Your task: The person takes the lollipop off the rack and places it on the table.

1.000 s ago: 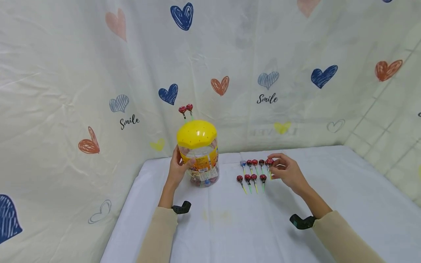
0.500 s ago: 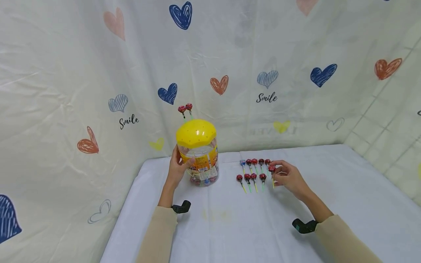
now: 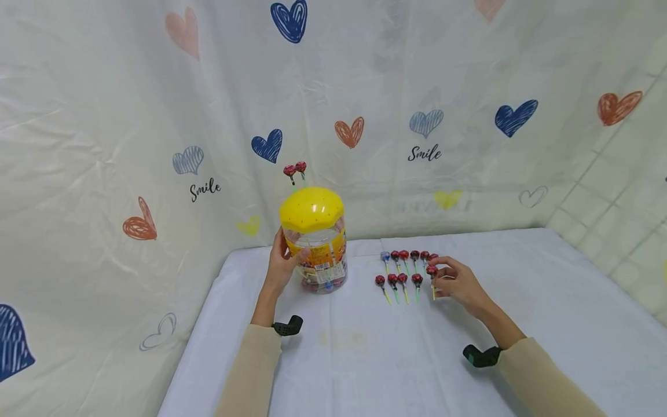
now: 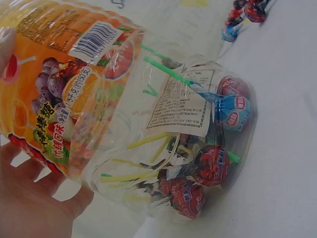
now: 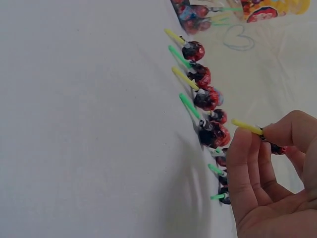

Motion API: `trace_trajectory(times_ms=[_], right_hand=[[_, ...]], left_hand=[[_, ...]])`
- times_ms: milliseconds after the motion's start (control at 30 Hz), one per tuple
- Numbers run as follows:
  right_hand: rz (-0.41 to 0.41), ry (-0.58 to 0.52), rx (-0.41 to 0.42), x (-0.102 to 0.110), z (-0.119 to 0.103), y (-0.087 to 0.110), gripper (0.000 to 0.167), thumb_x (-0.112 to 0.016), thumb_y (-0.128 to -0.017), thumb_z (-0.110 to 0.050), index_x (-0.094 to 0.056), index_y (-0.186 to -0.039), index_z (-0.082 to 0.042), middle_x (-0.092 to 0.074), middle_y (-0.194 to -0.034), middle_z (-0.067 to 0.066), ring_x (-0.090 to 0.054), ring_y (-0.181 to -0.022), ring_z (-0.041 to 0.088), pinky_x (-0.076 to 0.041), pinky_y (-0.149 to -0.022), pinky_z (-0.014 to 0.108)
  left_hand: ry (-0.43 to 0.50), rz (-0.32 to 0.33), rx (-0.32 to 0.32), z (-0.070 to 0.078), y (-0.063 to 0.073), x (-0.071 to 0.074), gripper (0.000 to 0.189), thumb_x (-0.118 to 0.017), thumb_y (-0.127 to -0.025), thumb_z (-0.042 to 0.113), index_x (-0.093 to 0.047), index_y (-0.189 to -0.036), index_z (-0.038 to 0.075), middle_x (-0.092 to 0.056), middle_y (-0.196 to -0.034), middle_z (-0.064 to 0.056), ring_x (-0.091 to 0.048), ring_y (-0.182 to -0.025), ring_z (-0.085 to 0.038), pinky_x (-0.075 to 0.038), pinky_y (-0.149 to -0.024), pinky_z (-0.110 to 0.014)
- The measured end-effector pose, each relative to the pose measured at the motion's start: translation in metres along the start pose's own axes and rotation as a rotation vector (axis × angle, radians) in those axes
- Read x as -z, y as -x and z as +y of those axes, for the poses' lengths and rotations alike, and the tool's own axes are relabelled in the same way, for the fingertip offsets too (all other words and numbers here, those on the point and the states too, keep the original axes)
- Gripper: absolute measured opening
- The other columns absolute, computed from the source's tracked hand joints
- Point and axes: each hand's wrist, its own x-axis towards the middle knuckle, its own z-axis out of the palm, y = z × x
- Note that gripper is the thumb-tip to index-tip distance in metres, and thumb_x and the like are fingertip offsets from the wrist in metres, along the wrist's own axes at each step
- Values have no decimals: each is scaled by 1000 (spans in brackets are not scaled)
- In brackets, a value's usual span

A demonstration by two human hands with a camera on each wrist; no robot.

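Observation:
My left hand (image 3: pixel 283 266) grips the side of a clear plastic jar (image 3: pixel 336 272) with a yellow lid (image 3: pixel 312 209). Through its wall the left wrist view shows several wrapped lollipops, one with a blue wrapper (image 4: pixel 233 110). Between thumb and fingers, my right hand (image 3: pixel 461 284) pinches a red-wrapped lollipop (image 3: pixel 432 270) by its yellow stick (image 5: pixel 246 126), at the right end of the front row. A blue lollipop (image 3: pixel 385 256) and several red ones form the back row, its right end partly hidden by my fingers. In front lie several red lollipops (image 3: pixel 402 278).
Two red lollipops (image 3: pixel 294 169) stick up behind the jar's lid. White cloth (image 3: pixel 365 370) covers the table, and a heart-printed curtain (image 3: pixel 385 87) hangs behind it. Each wrist wears a black camera, such as the right one (image 3: pixel 480 355).
My right hand has come from the back row's right end toward the front row, bringing the lollipop along. My left hand still grips the jar in the same place.

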Motion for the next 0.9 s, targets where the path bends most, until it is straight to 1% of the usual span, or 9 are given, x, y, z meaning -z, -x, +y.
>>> trace_trajectory(times_ms=[167,300,433,600,700,900], right_hand=[[-14,-9,-38,3,9,-4,51,-66,-93,3,-46,-140,4,-57,-99,15,-62,-82,13,-64,-69,37],[-26,16,-60,4,15,-8,53,-65,-94,2,-44,-142,2,-56,-99,15,-61,-79,15,-62,-67,35],[-39,30,-80,4,18,-11,54,-65,-94,1,-44,-144,1,-56,-97,13,-61,-79,15,-62,-67,33],[-57,18,-109,2,21,-12,54,-65,-94,1,-42,-143,2,-53,-95,9,-61,-83,16,-63,-70,33],[-51,19,-130,1,21,-13,53,-65,-94,1,-43,-143,1,-53,-95,8,-62,-83,17,-64,-71,33],[-63,50,-119,-1,20,-14,53,-64,-95,1,-43,-143,2,-54,-96,11,-63,-83,19,-64,-71,34]], left_hand=[[-15,4,10,-2,-1,1,82,-72,-96,23,-23,-160,40,-43,-155,3,-42,-144,-23,-31,-125,-53],[-7,2,7,-3,-1,1,83,-74,-95,27,-23,-160,41,-43,-155,3,-41,-144,-24,-31,-125,-53],[-7,1,10,-2,-2,1,84,-74,-95,28,-23,-160,40,-42,-156,3,-40,-145,-25,-30,-126,-53],[-7,3,19,-2,-2,1,83,-73,-96,25,-22,-161,39,-42,-157,2,-40,-146,-25,-30,-126,-53],[-3,1,22,-3,-2,1,84,-72,-97,23,-21,-161,38,-41,-157,1,-40,-146,-25,-30,-126,-52],[-8,7,21,-3,-3,0,82,-71,-98,22,-22,-161,40,-42,-156,2,-40,-145,-25,-30,-126,-52]])
